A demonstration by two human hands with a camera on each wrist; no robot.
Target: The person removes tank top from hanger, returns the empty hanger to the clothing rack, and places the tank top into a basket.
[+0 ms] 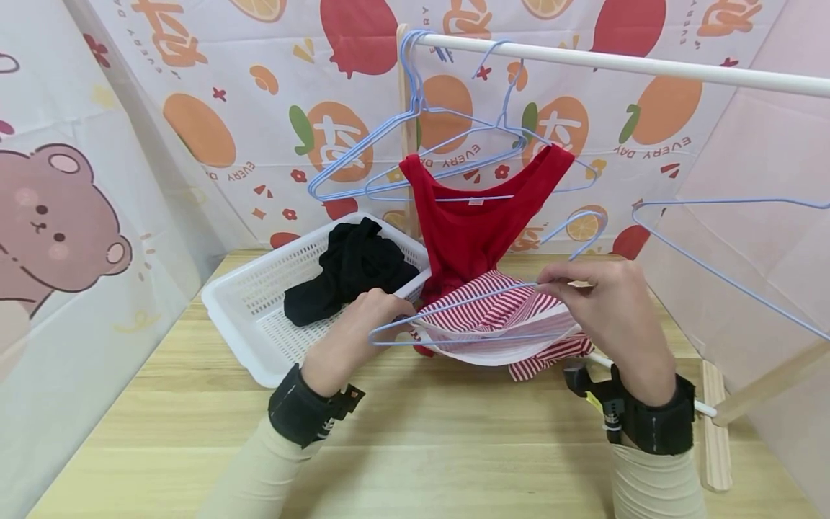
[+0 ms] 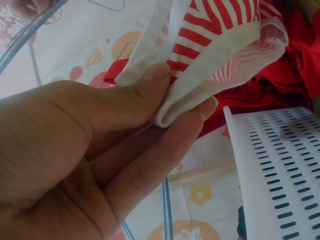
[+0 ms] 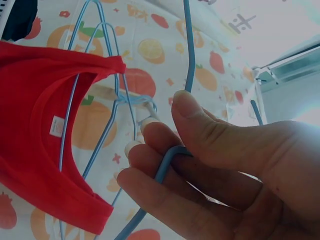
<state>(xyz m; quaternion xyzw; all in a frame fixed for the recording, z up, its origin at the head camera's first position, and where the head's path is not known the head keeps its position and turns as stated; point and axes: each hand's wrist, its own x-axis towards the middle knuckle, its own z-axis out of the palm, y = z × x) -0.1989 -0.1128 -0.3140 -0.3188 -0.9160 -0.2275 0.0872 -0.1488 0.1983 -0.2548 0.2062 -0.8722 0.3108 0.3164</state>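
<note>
In the head view my left hand is at the left end of a red-and-white striped garment. The left wrist view shows its thumb and fingers pinching the white edge band. My right hand holds a blue wire hanger near its shoulder, below the hook. The hanger lies level across the garment's white-edged opening, its left end overlapping my left fingers. Behind them a red tank top hangs on another blue hanger, its lower part hidden by the striped garment.
A white perforated basket with black clothing stands on the wooden table to the left. Several blue hangers hang from the white rail. One more hanger juts in from the right, near the rack's wooden foot.
</note>
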